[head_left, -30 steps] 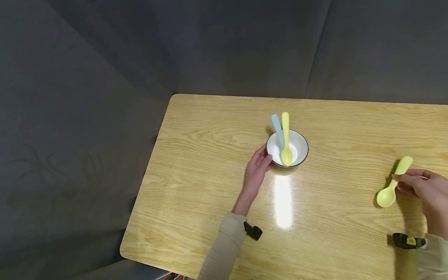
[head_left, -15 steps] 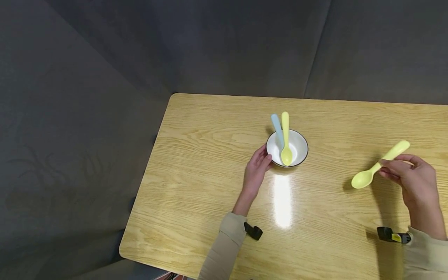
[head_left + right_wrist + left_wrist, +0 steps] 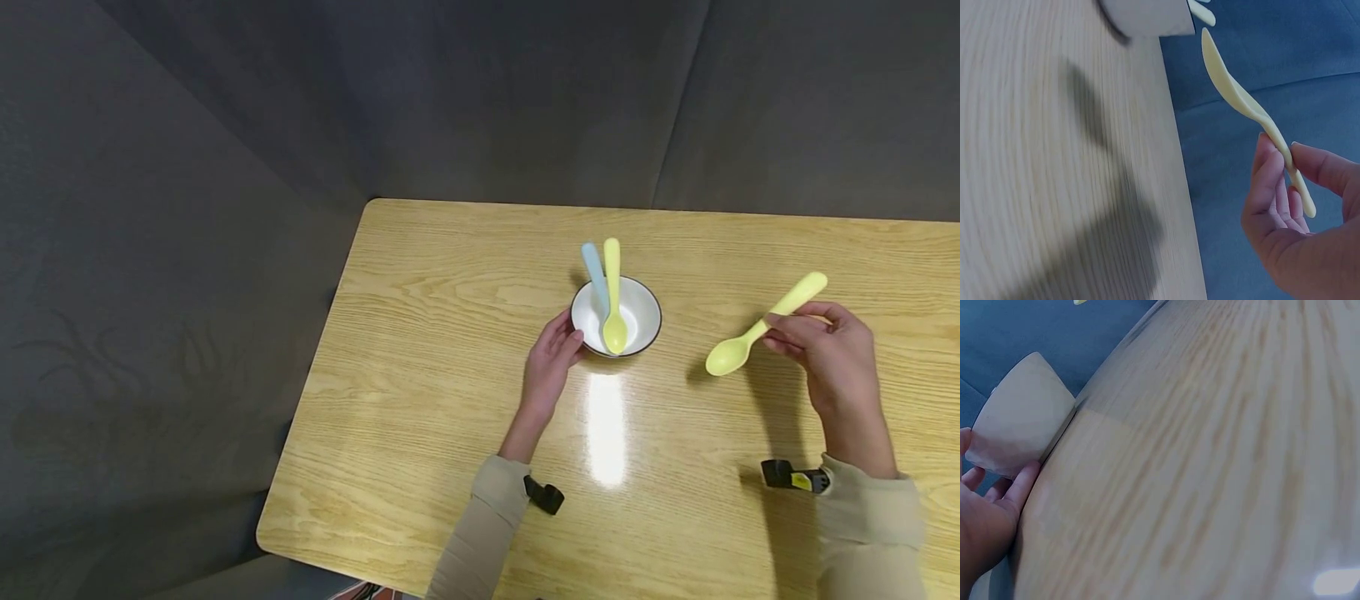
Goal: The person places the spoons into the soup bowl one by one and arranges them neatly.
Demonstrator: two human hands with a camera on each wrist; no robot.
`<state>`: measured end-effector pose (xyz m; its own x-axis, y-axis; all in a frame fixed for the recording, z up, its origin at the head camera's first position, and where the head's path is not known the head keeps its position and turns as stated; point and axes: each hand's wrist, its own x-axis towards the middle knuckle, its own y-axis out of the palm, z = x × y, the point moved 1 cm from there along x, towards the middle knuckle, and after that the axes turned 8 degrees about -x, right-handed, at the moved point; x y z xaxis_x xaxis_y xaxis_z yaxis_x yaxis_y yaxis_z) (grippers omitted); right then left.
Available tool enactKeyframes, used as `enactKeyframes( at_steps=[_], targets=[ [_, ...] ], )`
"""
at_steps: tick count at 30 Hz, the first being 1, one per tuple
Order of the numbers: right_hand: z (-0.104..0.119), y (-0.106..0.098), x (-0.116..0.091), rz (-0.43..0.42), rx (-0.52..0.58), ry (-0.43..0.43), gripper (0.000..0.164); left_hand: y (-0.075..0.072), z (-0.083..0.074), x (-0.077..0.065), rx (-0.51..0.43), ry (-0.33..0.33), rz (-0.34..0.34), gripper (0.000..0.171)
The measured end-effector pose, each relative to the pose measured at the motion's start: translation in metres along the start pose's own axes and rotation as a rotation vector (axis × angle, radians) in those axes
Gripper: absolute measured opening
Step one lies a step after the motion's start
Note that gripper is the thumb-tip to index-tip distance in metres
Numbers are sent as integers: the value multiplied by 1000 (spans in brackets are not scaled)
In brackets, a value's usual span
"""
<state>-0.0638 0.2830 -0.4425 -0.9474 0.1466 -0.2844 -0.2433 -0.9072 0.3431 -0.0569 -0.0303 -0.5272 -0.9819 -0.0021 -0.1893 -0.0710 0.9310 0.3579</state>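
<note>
A white bowl (image 3: 642,317) with a dark rim stands on the table. In it lean a light blue spoon (image 3: 593,265) and a yellow spoon (image 3: 612,287), handles pointing up over the far rim. My left hand (image 3: 546,375) holds the bowl by its near left side, thumb by the rim; the left wrist view shows fingers against the outer wall of the bowl (image 3: 1022,406). To the right, my right hand (image 3: 843,367) pinches another yellow spoon (image 3: 727,357) by its handle, raised above the table. The right wrist view has thumb and fingertips on this spoon (image 3: 1235,97).
The wood-grain table (image 3: 420,400) ends at a rounded left corner, with a dark grey curtain (image 3: 510,100) behind and to the left. A bright light reflection lies on the tabletop below the bowl. Each wrist carries a black strap-mounted device (image 3: 543,495).
My right hand has lifted the yellow spoon and carried it left and away from me, closer to the bowl, the spoon turning more sideways. My left hand and the bowl have stayed put.
</note>
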Motion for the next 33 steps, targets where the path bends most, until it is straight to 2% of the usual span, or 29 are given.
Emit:
enactKeyframes(
  at_steps=[9,19,33],
  targets=[
    [-3,14,3,12,64,23,17,-1,1,0,4,13,7,46],
    [-5,20,4,20,127,31,18,-2,2,0,-21,15,12,45],
    [-7,38,6,66,118,28,17,-1,2,1,-21,21,6,46]
  ],
)
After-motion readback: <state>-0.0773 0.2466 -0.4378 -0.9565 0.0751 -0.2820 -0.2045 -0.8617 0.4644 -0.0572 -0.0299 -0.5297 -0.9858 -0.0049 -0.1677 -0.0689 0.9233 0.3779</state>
